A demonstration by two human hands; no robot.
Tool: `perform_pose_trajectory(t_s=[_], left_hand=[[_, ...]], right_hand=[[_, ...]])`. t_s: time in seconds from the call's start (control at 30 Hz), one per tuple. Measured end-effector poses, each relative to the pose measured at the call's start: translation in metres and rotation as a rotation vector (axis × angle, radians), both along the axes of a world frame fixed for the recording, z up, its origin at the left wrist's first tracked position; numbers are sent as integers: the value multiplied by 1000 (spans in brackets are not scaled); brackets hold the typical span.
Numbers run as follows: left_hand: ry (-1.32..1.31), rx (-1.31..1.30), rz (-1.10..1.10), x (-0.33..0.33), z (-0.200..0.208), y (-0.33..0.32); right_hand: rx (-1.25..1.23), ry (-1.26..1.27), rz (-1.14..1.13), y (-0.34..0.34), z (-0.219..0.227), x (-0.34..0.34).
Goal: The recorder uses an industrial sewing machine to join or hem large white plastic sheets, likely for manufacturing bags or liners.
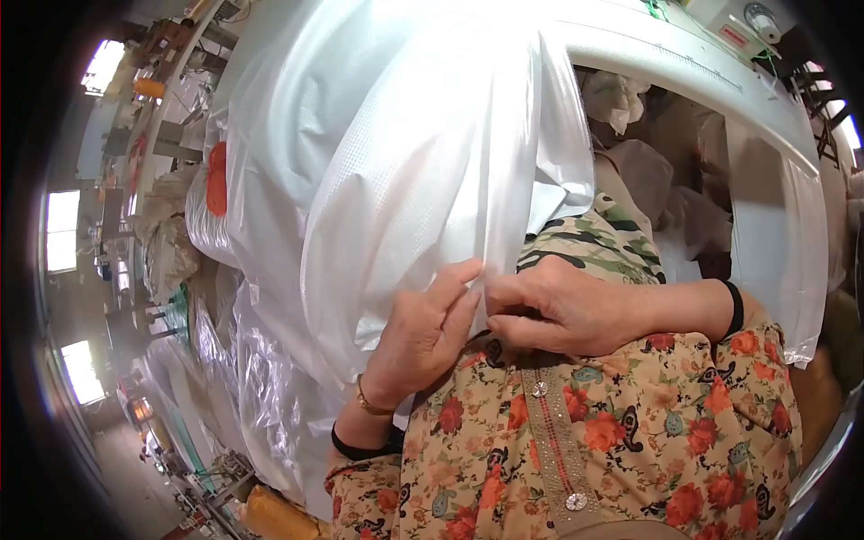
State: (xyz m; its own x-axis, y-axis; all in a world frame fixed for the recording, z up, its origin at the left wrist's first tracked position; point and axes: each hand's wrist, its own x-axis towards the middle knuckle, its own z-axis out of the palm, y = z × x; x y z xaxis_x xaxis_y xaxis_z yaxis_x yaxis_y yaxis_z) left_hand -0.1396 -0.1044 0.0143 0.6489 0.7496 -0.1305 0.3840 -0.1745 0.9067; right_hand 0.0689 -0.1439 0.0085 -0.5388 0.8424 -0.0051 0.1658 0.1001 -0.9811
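Close to the chest, the left hand [423, 337] and right hand [558, 310] pinch the white plastic bag's [423, 171] edge between them; beyond, it billows upward. Slick film could likely slip free if either pinch loosens.

White translucent plastic bag [405, 171], floral orange blouse [630, 432] (red blooms), camouflage-patterned fabric [594, 247]

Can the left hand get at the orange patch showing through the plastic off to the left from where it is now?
Probably not directly: the left hand is pinching the white plastic sheet's edge, and the orange patch lies beneath plastic layers, well away.
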Motion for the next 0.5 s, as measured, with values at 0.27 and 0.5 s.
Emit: perform_pose_trajectory(t_s=[0.27,0.5], left_hand=[[-154,-185,93,-1,-16,0],[-333,-442,222,13,-8,1]], right_hand=[[222,-295,96,0,1,-10],[369,-384,107,4,2,-24]])
